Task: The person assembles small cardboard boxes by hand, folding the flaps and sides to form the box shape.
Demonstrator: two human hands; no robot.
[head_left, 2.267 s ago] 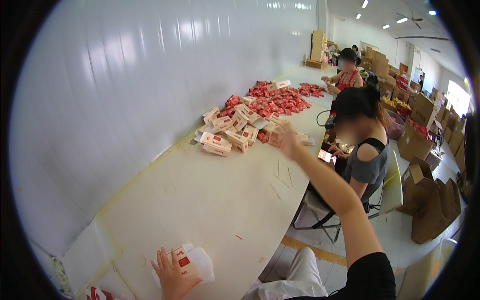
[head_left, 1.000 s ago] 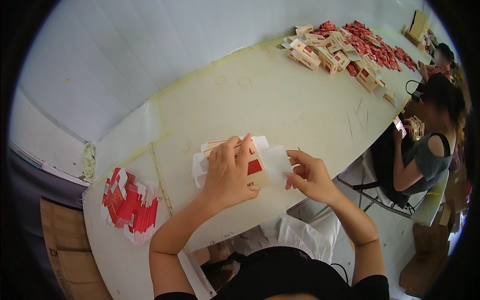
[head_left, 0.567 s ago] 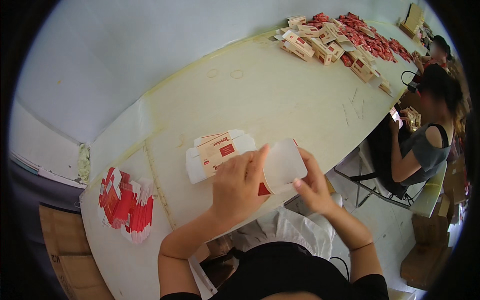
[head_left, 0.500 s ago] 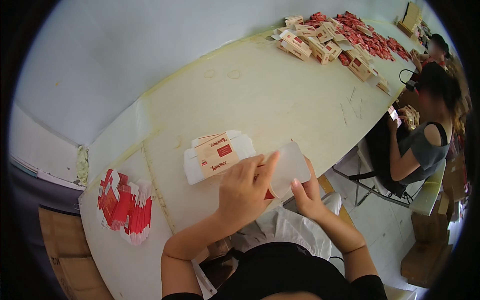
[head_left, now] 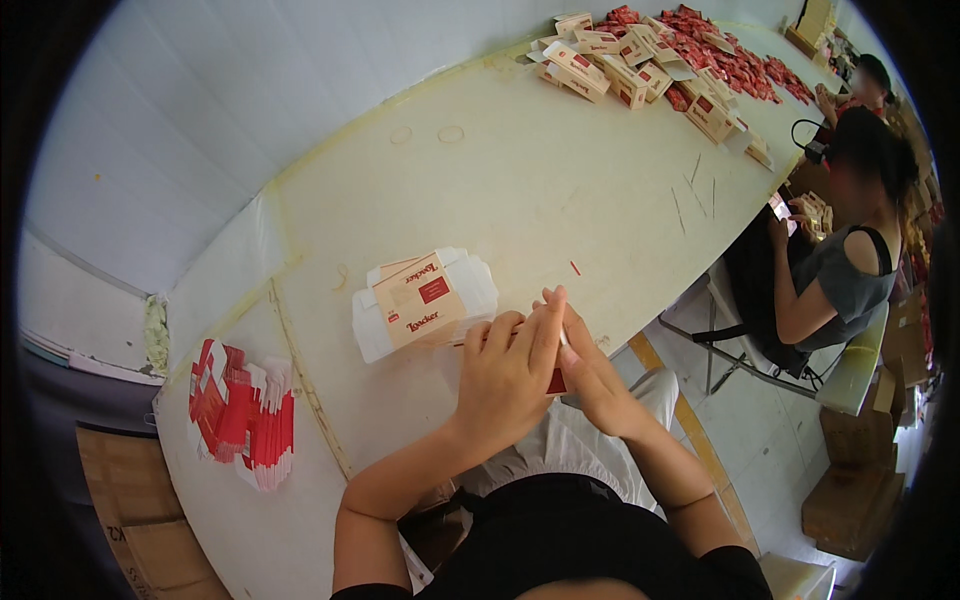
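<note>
The left hand point(head_left: 508, 385) and right hand point(head_left: 598, 388) jointly hold one carton point(head_left: 557, 383) — mostly concealed between them — at the near edge of the table point(head_left: 380, 210). A stack of flattened cream cartons point(head_left: 412, 300) lies just beside the left hand; folded red-and-white cartons point(head_left: 240, 415) lie farther left.

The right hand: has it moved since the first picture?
Yes: the right hand came back from the carton heap to the table's near edge.
</note>
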